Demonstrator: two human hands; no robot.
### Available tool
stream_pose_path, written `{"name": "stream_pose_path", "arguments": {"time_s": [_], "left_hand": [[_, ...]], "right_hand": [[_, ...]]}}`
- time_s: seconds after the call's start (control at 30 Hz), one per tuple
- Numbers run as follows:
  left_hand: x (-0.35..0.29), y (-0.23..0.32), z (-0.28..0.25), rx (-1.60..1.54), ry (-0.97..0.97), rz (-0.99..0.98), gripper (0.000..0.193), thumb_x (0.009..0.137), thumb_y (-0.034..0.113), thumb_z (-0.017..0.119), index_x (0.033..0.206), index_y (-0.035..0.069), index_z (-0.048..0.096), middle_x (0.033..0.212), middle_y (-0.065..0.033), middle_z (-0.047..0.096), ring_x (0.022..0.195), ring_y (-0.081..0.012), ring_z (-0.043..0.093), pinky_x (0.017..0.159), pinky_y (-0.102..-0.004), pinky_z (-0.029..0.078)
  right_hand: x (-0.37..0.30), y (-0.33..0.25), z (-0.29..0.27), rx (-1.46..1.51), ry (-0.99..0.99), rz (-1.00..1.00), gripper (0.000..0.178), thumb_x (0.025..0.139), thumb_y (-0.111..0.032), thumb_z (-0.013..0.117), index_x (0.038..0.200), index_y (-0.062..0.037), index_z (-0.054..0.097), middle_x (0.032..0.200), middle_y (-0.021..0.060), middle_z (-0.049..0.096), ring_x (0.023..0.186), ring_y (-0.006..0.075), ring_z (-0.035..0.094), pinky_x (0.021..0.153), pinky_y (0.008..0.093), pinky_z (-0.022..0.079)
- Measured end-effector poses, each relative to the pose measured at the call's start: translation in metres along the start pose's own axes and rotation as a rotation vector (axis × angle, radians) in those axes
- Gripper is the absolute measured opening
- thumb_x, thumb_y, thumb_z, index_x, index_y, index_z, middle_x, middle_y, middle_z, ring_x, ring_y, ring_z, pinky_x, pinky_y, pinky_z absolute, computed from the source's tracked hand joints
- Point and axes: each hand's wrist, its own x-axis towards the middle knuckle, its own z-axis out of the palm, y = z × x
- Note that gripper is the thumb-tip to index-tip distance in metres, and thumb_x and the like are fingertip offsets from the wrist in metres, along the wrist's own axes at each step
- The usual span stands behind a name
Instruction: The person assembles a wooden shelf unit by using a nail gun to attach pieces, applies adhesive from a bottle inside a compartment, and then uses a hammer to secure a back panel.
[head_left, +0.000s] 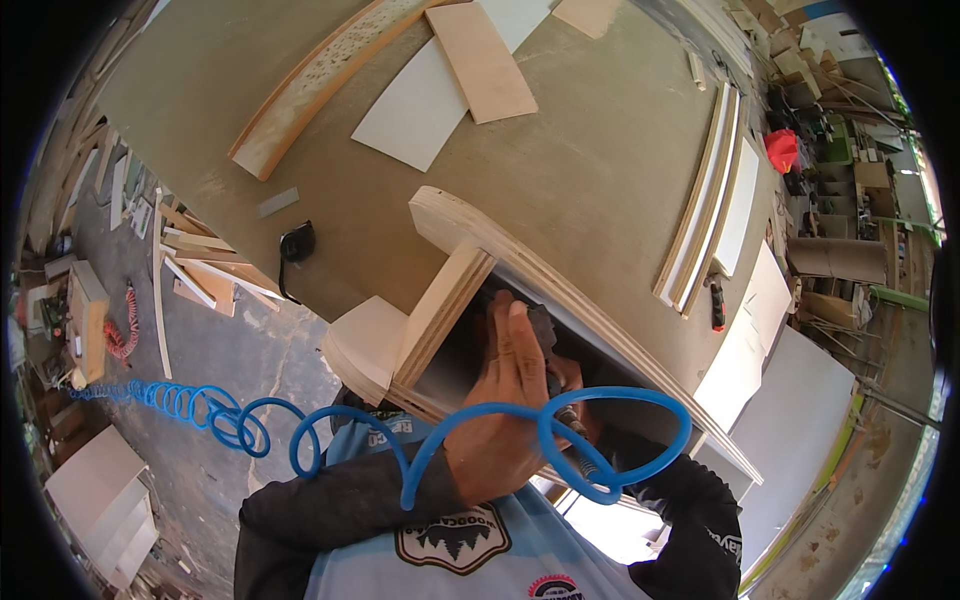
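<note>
A dark air tool (541, 328) is being held down inside an open plywood box (440, 305), close to its end panel. It is probably being felt as hard, stiff and fairly heavy, with some drag being added by the springy blue hose (640, 392); a hold is best being taken around the handle, above the metal fitting (573, 422). A blocky, dull body is being shown, though much of it (the nose especially) is being hidden. The handle is apparently being clasped by the right hand (568, 374). The left hand (500, 400) is being laid alongside, fingers extended and together; whether anything is being clamped by it cannot be told.
</note>
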Motion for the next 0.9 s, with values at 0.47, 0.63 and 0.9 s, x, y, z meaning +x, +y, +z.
{"name": "stream_pose_path", "arguments": {"time_s": [0.47,0.63,0.9], "left_hand": [[-0.004,-0.004,0.009,-0.159,0.074,-0.007,0.118,0.085,0.024,0.076,0.142,-0.027,-0.014,0.137,-0.0644,0.004,0.129,-0.0779,0.02,0.11,-0.0636,0.035],[-0.003,-0.006,0.006,-0.167,0.044,0.04,0.121,0.085,0.023,0.076,0.144,-0.023,-0.019,0.14,-0.063,-0.003,0.13,-0.0789,0.01,0.11,-0.0631,0.034],[0.003,-0.001,-0.006,-0.213,0.034,0.003,0.096,0.094,0.024,0.064,0.139,-0.031,-0.001,0.134,-0.062,0.015,0.128,-0.0758,0.024,0.111,-0.0636,0.035]], "right_hand": [[-0.004,-0.019,-0.009,0.047,-0.125,0.083,0.093,0.058,-0.069,0.087,0.113,0.0002,0.056,0.105,0.0076,0.059,0.094,0.0138,0.056,0.079,0.0305,0.046],[-0.006,-0.022,-0.009,-0.081,-0.101,0.083,0.095,0.058,-0.068,0.087,0.116,-0.0001,0.054,0.109,0.0082,0.058,0.097,0.0146,0.055,0.081,0.0312,0.046],[0.005,-0.036,-0.013,-0.222,-0.121,-0.003,0.098,0.059,-0.067,0.088,0.121,-0.0005,0.052,0.114,0.0091,0.055,0.103,0.0158,0.053,0.085,0.0323,0.045]]}}
